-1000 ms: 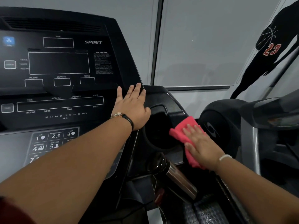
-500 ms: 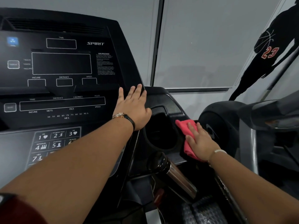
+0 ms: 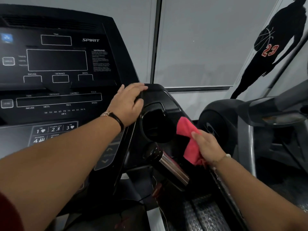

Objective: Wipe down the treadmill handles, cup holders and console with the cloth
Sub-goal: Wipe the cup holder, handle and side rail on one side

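A: Start close in. What's nearest?

B: A red sleeve (image 3: 8, 214) at the left elbow, with both bare forearms reaching forward. Below the right wrist and to its left runs a handle (image 3: 173, 167) with a steel band and a black knob end.

A: And the right hand?

B: The right hand (image 3: 207, 147) grips the pink cloth (image 3: 187, 135), bunched under the palm. One end sticks out past the fingertips and the other trails down by the heel of the hand. A thin bracelet (image 3: 227, 155) sits on that wrist.

A: Where does the cloth meet the machine?

B: It is pressed against the black housing at the outer rim of the cup holder (image 3: 155, 125), which opens just left of the fingertips. I can't tell whether any cloth reaches into the well.

A: The other hand?

B: The left hand (image 3: 128, 104) lies flat and relaxed, fingers straight and close together, holding nothing. It rests on the right edge of the console (image 3: 56, 64), just above the cup holder. A watch (image 3: 108, 114) on a dark strap circles its wrist.

A: And farther off?

B: Left of that hand spreads the dark display panel marked SPIRIT, with a numbered keypad (image 3: 55, 130) showing above the left forearm. Just beyond the right hand bulges the rounded black body of a neighbouring machine (image 3: 216, 117). Farthest back, up and right of both hands, a black silhouette (image 3: 270, 50) numbered 23 stands on the grey wall (image 3: 200, 39).
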### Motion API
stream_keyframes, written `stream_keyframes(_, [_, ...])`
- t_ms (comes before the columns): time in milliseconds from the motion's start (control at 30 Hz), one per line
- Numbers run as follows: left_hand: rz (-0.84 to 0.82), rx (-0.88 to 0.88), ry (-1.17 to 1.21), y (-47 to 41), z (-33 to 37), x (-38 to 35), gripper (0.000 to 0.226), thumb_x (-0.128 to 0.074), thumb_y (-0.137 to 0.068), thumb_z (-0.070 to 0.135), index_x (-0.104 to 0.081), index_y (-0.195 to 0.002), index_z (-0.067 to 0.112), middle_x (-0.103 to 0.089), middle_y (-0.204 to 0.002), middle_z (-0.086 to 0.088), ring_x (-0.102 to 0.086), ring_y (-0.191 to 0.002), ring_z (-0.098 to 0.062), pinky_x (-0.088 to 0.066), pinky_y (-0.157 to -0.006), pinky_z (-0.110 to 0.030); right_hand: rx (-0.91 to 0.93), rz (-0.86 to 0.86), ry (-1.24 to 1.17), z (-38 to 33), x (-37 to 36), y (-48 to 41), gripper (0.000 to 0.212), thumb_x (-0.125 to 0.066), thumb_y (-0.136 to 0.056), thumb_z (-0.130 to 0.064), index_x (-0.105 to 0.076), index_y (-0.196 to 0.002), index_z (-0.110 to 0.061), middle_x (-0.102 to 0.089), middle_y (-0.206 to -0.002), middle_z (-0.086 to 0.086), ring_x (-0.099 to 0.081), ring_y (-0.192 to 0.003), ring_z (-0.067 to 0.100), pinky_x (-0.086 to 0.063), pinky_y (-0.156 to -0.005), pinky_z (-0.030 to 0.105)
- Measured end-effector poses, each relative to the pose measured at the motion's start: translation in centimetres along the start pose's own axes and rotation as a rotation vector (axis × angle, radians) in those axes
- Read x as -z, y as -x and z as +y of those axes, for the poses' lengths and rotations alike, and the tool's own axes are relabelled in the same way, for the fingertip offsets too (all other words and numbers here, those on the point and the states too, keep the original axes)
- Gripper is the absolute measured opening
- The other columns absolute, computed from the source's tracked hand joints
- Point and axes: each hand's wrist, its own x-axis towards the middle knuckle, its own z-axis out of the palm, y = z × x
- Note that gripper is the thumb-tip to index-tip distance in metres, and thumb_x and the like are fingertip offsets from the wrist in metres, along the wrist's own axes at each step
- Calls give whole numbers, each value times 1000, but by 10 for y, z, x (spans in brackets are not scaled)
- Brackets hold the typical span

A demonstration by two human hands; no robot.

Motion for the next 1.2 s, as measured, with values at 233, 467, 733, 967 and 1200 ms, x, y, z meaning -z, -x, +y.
stream_keyframes(233, [-148,108,-58,31,1,5,39,-44,-93,15,-50,-132,21,-47,-138,6,-41,-129,-12,-4,-116,-34,261,-403,-40,-74,-45,63,64,-40,-80,-70,-52,-125,-27,-66,-96,-12,-62,-85,0,-51,-78,19])
stream_keyframes(467, [-111,43,-55,55,9,5,36,-42,-95,13,-52,-129,19,-49,-137,4,-38,-131,-8,-5,-117,-33,598,44,442,-51,-58,77,71,-19,-89,-70,-42,-130,-16,-67,-107,2,-67,-88,19,-55,-70,29])
stream_keyframes(733, [-191,329,526,56,74,-3,21,-49,-94,18,-64,-108,24,-64,-110,6,-57,-106,-9,-41,-101,-29,604,-7,967,2,-27,97,74,-39,-77,-61,-40,-127,-6,-67,-89,2,-64,-73,19,-52,-66,28])
stream_keyframes(967, [-656,76,-230,51,109,-16,44,-32,-96,47,-53,-127,24,-55,-129,1,-50,-119,-23,-37,-102,-39,290,37,1280,18,37,120,59,-39,-66,-35,-67,-111,-9,-63,-97,12,-58,-84,35,-49,-68,45])
stream_keyframes(1200, [-739,-56,-637,58,117,-19,53,-24,-97,50,-63,-97,15,-63,-95,-1,-59,-88,-21,-45,-72,-33,-340,-27,981,39,-6,103,72,-40,-90,-23,1,-149,-14,-26,-146,15,-48,-118,37,-45,-94,47])
